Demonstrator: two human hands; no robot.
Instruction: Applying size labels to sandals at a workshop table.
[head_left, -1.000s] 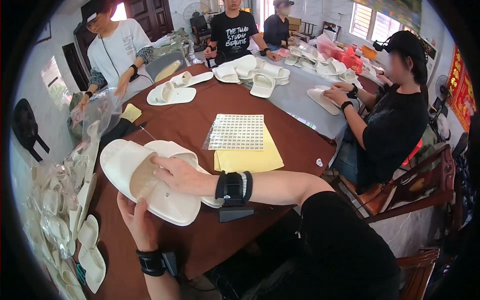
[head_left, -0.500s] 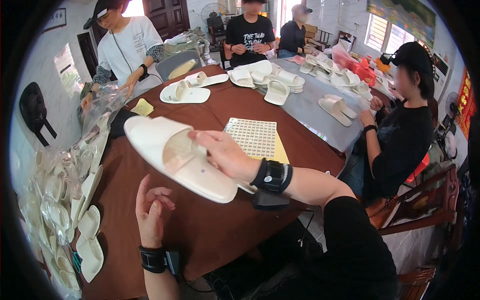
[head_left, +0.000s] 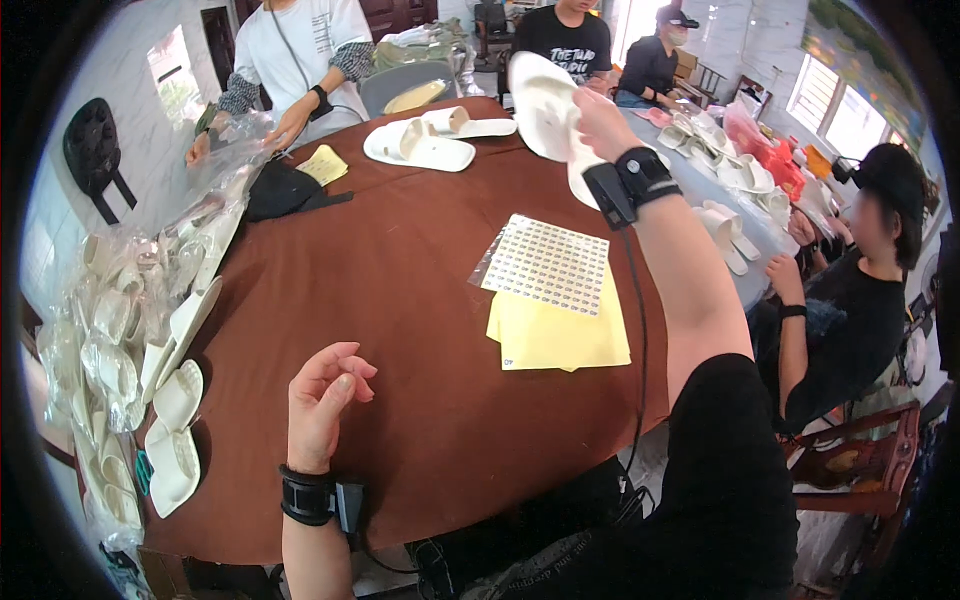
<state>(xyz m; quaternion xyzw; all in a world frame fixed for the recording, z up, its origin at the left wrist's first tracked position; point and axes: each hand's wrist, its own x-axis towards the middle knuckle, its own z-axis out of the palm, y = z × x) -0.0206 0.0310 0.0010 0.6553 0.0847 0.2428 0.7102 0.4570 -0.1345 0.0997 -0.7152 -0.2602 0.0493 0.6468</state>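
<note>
The brown counter (head_left: 410, 290) bears a sticker sheet (head_left: 550, 262); beyond it, the right hand (head_left: 605, 125) firmly grips unbagged white slide sandals (head_left: 540, 105); left of it, the left hand (head_left: 328, 400) is half-curled, empty, and other slippers (head_left: 118, 370) are already bagged.

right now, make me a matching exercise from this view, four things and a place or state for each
Things:
1. right hand
2. left hand
3. label sheet
4. bagged slippers

Places or states:
A. heaped toward the picture's left side
B. holding nothing, fingers partly curled
C. lying partly over yellow paper
D. raised, gripping white slippers

Pairs: 1-D, 2-B, 3-C, 4-A
</note>
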